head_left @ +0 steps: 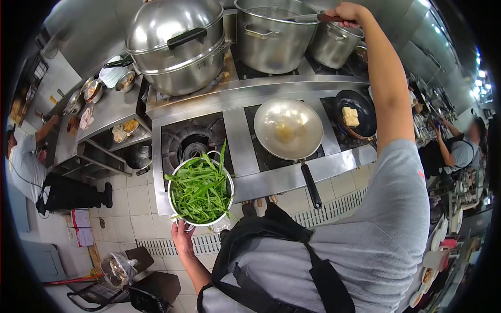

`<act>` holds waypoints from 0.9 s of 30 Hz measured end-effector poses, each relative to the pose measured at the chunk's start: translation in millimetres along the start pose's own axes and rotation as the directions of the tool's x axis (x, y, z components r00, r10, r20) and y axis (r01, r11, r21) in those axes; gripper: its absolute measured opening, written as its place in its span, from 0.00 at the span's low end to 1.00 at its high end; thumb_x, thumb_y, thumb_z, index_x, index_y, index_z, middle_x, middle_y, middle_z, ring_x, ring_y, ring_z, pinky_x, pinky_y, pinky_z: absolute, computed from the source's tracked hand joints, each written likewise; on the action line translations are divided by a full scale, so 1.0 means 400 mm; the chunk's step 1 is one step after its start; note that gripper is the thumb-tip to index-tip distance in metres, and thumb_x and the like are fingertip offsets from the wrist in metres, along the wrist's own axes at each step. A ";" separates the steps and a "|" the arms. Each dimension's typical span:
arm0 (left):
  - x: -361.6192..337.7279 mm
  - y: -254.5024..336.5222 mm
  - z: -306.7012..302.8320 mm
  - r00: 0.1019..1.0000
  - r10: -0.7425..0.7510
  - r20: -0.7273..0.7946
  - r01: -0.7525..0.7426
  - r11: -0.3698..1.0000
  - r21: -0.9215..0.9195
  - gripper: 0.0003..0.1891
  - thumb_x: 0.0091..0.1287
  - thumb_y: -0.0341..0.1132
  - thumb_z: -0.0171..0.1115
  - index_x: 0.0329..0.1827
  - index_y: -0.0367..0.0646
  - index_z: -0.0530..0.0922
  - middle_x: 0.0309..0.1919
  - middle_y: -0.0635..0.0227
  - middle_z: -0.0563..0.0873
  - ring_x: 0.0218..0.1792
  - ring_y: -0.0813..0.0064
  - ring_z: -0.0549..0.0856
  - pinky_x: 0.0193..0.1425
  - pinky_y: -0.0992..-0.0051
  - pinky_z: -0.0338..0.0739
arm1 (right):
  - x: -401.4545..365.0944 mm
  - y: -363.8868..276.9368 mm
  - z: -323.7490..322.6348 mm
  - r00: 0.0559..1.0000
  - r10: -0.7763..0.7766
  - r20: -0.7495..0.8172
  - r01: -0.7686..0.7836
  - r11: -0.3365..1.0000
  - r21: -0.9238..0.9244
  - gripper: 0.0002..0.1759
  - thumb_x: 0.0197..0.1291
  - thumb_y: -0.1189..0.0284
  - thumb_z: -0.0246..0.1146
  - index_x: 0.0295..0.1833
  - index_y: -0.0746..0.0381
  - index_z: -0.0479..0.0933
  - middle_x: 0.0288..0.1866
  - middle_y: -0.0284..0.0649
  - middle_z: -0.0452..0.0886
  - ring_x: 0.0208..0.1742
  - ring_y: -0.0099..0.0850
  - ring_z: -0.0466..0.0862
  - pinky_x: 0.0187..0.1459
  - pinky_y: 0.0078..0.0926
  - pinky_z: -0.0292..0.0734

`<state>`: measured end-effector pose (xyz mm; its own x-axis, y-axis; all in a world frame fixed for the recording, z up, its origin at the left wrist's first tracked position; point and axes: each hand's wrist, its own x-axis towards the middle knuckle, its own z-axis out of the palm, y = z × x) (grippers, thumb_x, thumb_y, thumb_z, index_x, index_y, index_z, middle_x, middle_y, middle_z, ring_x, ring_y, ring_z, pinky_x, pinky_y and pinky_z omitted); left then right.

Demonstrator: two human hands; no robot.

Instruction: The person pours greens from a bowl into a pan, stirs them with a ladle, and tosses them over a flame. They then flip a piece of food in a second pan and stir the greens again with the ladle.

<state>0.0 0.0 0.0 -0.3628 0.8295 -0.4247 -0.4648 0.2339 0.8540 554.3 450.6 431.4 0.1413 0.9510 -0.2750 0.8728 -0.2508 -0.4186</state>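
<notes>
While grasping round metal pot of long green leaves with left hand at near-left corner of stainless-steel stove, clenching brown-handled metal utensil with right hand above stove's back.

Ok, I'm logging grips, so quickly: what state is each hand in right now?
Left hand: closed on the handle of the greens pot.
Right hand: closed on a utensil.

Left hand: grips near handle of metal colander heaped with cut greens. Right hand: holds brown handle of a utensil reaching over large pot. Light wok on middle burner; dark pan at right contains pale yellowish food block.
</notes>
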 end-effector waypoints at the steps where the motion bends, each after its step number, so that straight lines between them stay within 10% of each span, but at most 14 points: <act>1: 0.003 0.025 0.002 1.000 -0.002 -0.018 0.002 1.000 0.016 0.12 0.67 0.38 0.58 0.49 0.43 0.72 0.43 0.67 0.81 0.42 0.70 0.82 0.46 0.67 0.81 | 0.015 0.026 0.020 1.000 0.021 -0.004 -0.020 0.999 0.044 0.26 0.64 0.51 0.54 0.25 0.63 0.76 0.15 0.34 0.73 0.11 0.21 0.66 0.15 0.21 0.63; 10: 0.056 0.005 -0.014 0.987 -0.142 0.075 0.137 0.988 0.069 0.08 0.66 0.34 0.59 0.41 0.40 0.73 0.35 0.67 0.82 0.35 0.73 0.83 0.39 0.69 0.83 | -0.084 0.049 0.137 0.989 -0.087 -0.121 0.076 0.993 -0.093 0.18 0.58 0.57 0.64 0.37 0.63 0.77 0.16 0.32 0.71 0.15 0.20 0.71 0.14 0.17 0.66; 12: 0.065 0.006 -0.015 0.986 -0.142 0.092 0.136 0.989 0.065 0.08 0.66 0.34 0.59 0.40 0.40 0.73 0.35 0.66 0.82 0.34 0.73 0.83 0.39 0.69 0.83 | -0.083 0.056 0.181 0.991 -0.082 -0.104 0.101 0.977 0.188 0.13 0.55 0.67 0.64 0.39 0.67 0.76 0.17 0.36 0.72 0.17 0.25 0.76 0.16 0.23 0.74; 17: 0.062 0.019 0.000 0.980 -0.171 0.103 0.159 0.981 0.112 0.09 0.65 0.35 0.62 0.40 0.40 0.73 0.34 0.63 0.83 0.32 0.72 0.84 0.37 0.68 0.83 | -0.115 0.025 0.218 0.987 -0.033 -0.160 0.027 0.999 -0.039 0.10 0.50 0.73 0.57 0.29 0.72 0.74 0.18 0.41 0.74 0.14 0.30 0.74 0.15 0.27 0.72; 27: 0.036 0.004 0.012 0.974 -0.176 0.143 0.161 0.981 0.112 0.14 0.67 0.40 0.59 0.46 0.38 0.74 0.37 0.62 0.84 0.29 0.69 0.84 0.36 0.66 0.83 | -0.054 0.018 0.264 0.999 -0.011 -0.038 0.029 0.856 0.517 0.13 0.59 0.71 0.55 0.22 0.62 0.68 0.14 0.36 0.71 0.10 0.23 0.70 0.10 0.19 0.62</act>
<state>-2.2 14.6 -3.1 -0.1563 0.8392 -0.5208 -0.4236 0.4194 0.8029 508.2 408.9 343.0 0.1495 0.9597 -0.2378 0.5093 -0.2809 -0.8134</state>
